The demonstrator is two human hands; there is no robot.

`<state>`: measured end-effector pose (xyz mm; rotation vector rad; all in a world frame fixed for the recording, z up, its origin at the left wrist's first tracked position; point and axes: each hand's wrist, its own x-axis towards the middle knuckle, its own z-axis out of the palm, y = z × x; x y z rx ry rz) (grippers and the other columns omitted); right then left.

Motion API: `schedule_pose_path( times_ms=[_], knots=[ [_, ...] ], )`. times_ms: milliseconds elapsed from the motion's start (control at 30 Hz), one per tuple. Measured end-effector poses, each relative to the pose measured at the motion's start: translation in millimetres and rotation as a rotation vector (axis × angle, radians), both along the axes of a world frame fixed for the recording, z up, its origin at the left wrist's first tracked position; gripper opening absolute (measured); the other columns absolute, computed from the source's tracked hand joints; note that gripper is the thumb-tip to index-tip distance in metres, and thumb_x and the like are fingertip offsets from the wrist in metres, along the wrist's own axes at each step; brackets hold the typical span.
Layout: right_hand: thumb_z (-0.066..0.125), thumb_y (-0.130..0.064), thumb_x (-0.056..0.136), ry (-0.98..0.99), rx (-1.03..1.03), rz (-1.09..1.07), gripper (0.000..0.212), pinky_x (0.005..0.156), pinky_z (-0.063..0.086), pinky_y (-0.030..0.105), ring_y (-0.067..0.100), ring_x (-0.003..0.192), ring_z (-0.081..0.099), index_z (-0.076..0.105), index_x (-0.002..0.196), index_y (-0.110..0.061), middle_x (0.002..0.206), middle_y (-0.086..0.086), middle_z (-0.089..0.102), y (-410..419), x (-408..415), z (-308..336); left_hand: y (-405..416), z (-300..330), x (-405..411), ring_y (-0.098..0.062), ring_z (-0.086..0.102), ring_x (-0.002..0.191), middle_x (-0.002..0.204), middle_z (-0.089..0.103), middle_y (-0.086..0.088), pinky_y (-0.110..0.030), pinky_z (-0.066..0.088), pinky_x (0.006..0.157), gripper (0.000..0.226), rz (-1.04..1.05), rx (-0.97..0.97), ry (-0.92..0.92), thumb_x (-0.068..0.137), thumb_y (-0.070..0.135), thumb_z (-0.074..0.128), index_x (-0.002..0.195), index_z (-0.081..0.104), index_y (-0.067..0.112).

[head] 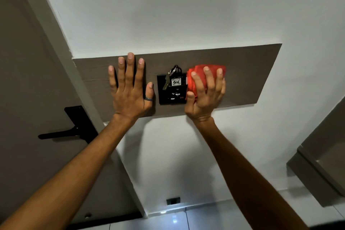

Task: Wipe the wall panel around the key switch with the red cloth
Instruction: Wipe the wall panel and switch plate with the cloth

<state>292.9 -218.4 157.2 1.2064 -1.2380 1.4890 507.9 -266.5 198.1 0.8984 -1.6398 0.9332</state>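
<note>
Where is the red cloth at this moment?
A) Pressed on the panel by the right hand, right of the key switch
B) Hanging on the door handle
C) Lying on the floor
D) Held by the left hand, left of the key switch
A: the right hand presses the red cloth on the wall panel, right beside the key switch.

Right hand (205,95) presses red cloth (197,76) on brown wall panel (252,73) just right of black key switch (171,89); left hand (130,91) flat on panel, fingers spread.

Black door handle (61,133) at left, low wall socket (173,201) above tiled floor (205,218).
</note>
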Motion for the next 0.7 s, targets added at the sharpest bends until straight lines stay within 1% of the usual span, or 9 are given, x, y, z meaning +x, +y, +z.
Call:
schedule_pose_path(
  times_ms=[67,133,200,300,400,500,567,633,700],
  knots=[
    [0.028,-0.049,0.111,0.133,0.021,0.059,0.05,0.13,0.026,0.052,0.027,0.163,0.022,0.054,0.147,-0.027,0.155,0.007,0.049,2.5,-1.2,-9.1,-0.5,0.0,0.5,-0.026,0.003,0.157,0.16,0.032,-0.021,-0.05,0.003,0.128,0.067,-0.009,-0.007,0.0,0.103,0.04,0.042,0.16,0.022,0.011],
    [0.031,-0.046,0.111,0.272,0.022,0.046,0.049,0.132,0.024,0.055,0.029,0.163,0.02,0.055,0.146,-0.022,0.151,0.012,0.051,5.0,-22.2,-5.7,-1.0,-0.9,0.4,-0.026,0.003,0.157,0.16,0.032,-0.021,-0.05,0.003,0.128,0.067,0.003,-0.01,0.001,0.103,0.04,0.042,0.16,0.023,0.011],
    [0.037,-0.044,0.11,0.259,0.036,0.01,0.049,0.134,0.017,0.055,0.029,0.163,0.02,0.055,0.148,-0.019,0.152,0.013,0.051,3.9,-28.6,2.3,-0.1,-0.2,-0.6,-0.026,0.003,0.157,0.16,0.033,-0.022,-0.05,0.004,0.128,0.066,0.006,-0.011,0.007,0.103,0.04,0.042,0.16,0.025,0.01],
    [0.046,-0.039,0.106,0.235,0.042,-0.016,0.054,0.135,0.009,0.053,0.033,0.162,0.022,0.049,0.156,-0.017,0.162,0.008,0.046,0.8,-20.1,5.8,1.0,1.0,-0.7,-0.026,0.002,0.157,0.159,0.033,-0.022,-0.051,0.004,0.128,0.067,-0.006,-0.021,-0.004,0.103,0.04,0.042,0.159,0.026,0.009],
    [0.044,-0.034,0.107,0.316,0.003,0.006,0.055,0.135,0.016,0.051,0.035,0.16,0.026,0.044,0.157,-0.011,0.166,0.007,0.039,0.0,-26.7,2.9,-0.2,-1.7,-0.3,-0.026,0.003,0.157,0.16,0.03,-0.022,-0.051,0.004,0.128,0.068,0.001,-0.018,-0.015,0.102,0.041,0.042,0.16,0.023,0.009],
    [0.038,-0.032,0.11,0.34,-0.039,-0.013,0.053,0.134,0.023,0.05,0.035,0.159,0.031,0.044,0.156,-0.006,0.157,0.013,0.051,-4.1,-28.1,-0.1,-1.5,-2.5,-0.2,-0.027,0.004,0.157,0.16,0.031,-0.022,-0.052,0.005,0.128,0.069,0.007,-0.021,-0.016,0.102,0.041,0.043,0.16,0.023,0.009],
    [0.035,-0.032,0.111,0.312,-0.06,-0.007,0.051,0.133,0.025,0.05,0.035,0.157,0.036,0.051,0.15,-0.003,0.147,0.018,0.057,-4.3,-23.8,-2.5,0.2,-1.9,0.4,-0.027,0.004,0.157,0.159,0.032,-0.023,-0.051,0.005,0.128,0.068,0.014,-0.027,-0.022,0.101,0.04,0.043,0.159,0.026,0.008],
    [0.036,-0.031,0.11,0.288,-0.069,0.005,0.048,0.133,0.027,0.049,0.04,0.147,0.047,0.058,0.142,-0.002,0.142,0.018,0.06,-1.5,-21.1,0.6,2.1,-1.6,0.0,-0.027,0.004,0.157,0.159,0.034,-0.023,-0.051,0.005,0.127,0.067,0.019,-0.028,-0.017,0.101,0.04,0.044,0.158,0.028,0.006],
    [0.042,-0.031,0.107,0.305,-0.08,-0.008,0.046,0.131,0.029,0.051,0.041,0.142,0.052,0.06,0.141,-0.007,0.144,0.016,0.063,-2.4,-17.3,13.0,2.6,-1.7,0.4,-0.027,0.004,0.157,0.158,0.035,-0.024,-0.052,0.005,0.127,0.067,0.028,-0.031,-0.015,0.101,0.039,0.044,0.158,0.029,0.006]
  ],
)
